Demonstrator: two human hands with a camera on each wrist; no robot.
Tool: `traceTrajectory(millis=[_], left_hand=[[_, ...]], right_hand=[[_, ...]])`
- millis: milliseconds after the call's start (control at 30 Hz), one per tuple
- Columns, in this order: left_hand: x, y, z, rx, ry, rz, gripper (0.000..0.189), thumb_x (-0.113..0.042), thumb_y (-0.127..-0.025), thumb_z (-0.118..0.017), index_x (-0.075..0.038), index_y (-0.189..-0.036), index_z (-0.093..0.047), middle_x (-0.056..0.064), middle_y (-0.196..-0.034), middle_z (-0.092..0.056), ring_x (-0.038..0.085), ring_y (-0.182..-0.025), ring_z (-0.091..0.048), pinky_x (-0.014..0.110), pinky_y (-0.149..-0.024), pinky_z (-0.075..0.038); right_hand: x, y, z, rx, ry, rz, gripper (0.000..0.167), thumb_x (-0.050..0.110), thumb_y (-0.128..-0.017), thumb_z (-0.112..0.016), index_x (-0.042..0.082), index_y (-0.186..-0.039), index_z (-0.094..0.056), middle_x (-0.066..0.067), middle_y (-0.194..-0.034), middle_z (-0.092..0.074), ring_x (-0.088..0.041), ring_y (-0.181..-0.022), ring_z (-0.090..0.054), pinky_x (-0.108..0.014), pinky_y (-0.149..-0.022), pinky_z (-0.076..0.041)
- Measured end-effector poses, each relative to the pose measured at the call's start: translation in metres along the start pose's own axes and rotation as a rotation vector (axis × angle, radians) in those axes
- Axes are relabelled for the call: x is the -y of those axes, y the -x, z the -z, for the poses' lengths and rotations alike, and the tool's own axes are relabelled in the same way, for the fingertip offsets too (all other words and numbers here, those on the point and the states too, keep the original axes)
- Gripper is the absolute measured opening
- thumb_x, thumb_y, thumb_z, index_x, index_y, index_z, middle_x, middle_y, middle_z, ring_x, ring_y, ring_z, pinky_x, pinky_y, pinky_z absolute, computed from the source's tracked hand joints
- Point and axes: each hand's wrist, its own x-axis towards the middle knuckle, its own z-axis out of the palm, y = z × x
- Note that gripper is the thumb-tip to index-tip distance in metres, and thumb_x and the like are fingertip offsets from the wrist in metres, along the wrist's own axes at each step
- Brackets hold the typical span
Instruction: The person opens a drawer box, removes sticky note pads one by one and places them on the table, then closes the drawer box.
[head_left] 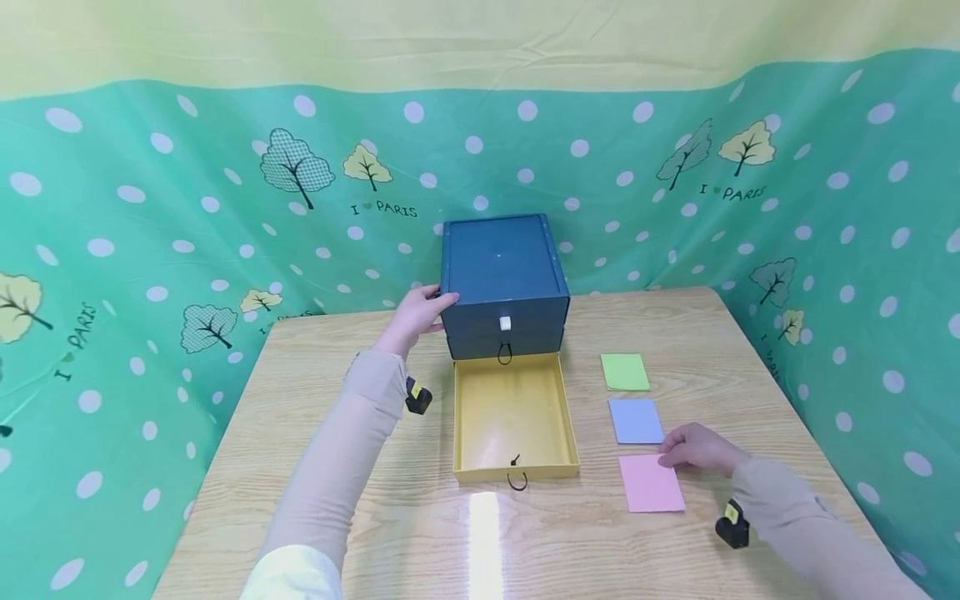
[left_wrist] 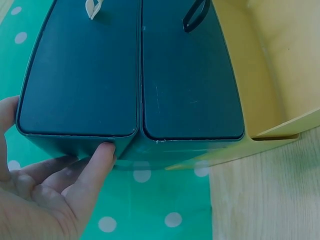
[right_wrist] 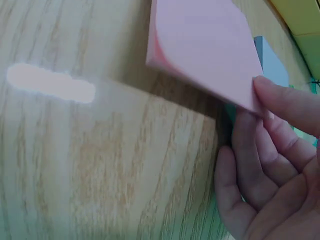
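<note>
My right hand [head_left: 701, 447] pinches a corner of a pink sticky note pad [right_wrist: 205, 45] between thumb and fingers; in the right wrist view the pad is tilted off the table. My left hand [head_left: 417, 315] rests against the left side of a blue drawer box [head_left: 502, 258], thumb near its top front edge. In the left wrist view the fingers [left_wrist: 95, 165] touch the side of the upper drawer. Below the two shut blue drawers, a yellow drawer [head_left: 513, 412] is pulled out, with a black loop handle [head_left: 517, 482] at its front.
A blue sticky note pad [head_left: 636, 421] and a green one [head_left: 625, 372] lie behind the pink pad on the wooden table [head_left: 360, 517]. A polka-dot curtain [head_left: 337, 167] hangs behind the box and along both sides.
</note>
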Motion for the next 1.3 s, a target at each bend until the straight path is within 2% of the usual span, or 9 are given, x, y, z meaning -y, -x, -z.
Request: traceTrajectory(millis=[267,400,633,1000,1167,1300], left_hand=[[0.001,0.000,0.000,0.002,0.017,-0.006,0.072,-0.032,-0.095,-0.057,-0.005,-0.151,-0.020,0.012,-0.156,-0.023,0.027,-0.141,-0.030,0.044,-0.106,-0.042],[0.001,0.000,0.000,0.003,0.020,-0.005,0.072,-0.032,-0.095,-0.056,-0.005,-0.151,-0.020,0.012,-0.156,-0.024,0.027,-0.141,-0.030,0.044,-0.106,-0.042],[0.002,-0.001,0.001,0.005,0.030,0.002,0.072,-0.032,-0.095,-0.057,-0.006,-0.151,-0.020,0.011,-0.156,-0.023,0.027,-0.141,-0.029,0.044,-0.107,-0.041],[0.002,0.000,0.001,0.003,0.022,0.004,0.072,-0.033,-0.095,-0.056,-0.007,-0.151,-0.020,0.010,-0.157,-0.022,0.026,-0.141,-0.029,0.043,-0.106,-0.043],[0.003,0.000,0.001,0.003,0.016,0.001,0.072,-0.034,-0.095,-0.057,-0.007,-0.151,-0.021,0.010,-0.156,-0.023,0.025,-0.141,-0.030,0.041,-0.105,-0.044],[0.003,0.000,0.000,0.005,0.018,-0.004,0.072,-0.034,-0.095,-0.057,-0.007,-0.151,-0.021,0.010,-0.156,-0.023,0.025,-0.141,-0.030,0.041,-0.104,-0.045]], right_hand=[[0.005,0.006,-0.007,-0.105,0.120,0.057,0.013,0.009,-0.076,-0.073,0.003,-0.075,-0.062,-0.001,-0.068,-0.056,-0.015,-0.065,-0.048,-0.025,-0.058,-0.040],[0.006,0.006,-0.009,-0.116,0.133,0.035,0.013,0.010,-0.076,-0.074,0.004,-0.074,-0.062,0.000,-0.067,-0.055,-0.014,-0.064,-0.047,-0.024,-0.056,-0.039],[0.005,0.006,-0.012,-0.131,0.140,0.066,0.015,0.009,-0.075,-0.075,0.005,-0.072,-0.061,0.000,-0.065,-0.053,-0.014,-0.062,-0.046,-0.023,-0.055,-0.038],[0.007,0.008,-0.021,-0.206,0.228,0.157,0.017,0.009,-0.073,-0.076,0.008,-0.071,-0.059,0.001,-0.066,-0.052,-0.014,-0.062,-0.044,-0.024,-0.055,-0.036],[0.008,0.009,-0.026,-0.238,0.286,0.125,0.017,0.012,-0.074,-0.076,0.010,-0.071,-0.059,0.000,-0.069,-0.056,-0.015,-0.065,-0.046,-0.027,-0.059,-0.038],[0.011,0.011,-0.029,-0.271,0.336,0.114,0.013,0.014,-0.075,-0.076,0.011,-0.073,-0.064,-0.002,-0.076,-0.063,-0.016,-0.069,-0.052,-0.033,-0.063,-0.045]])
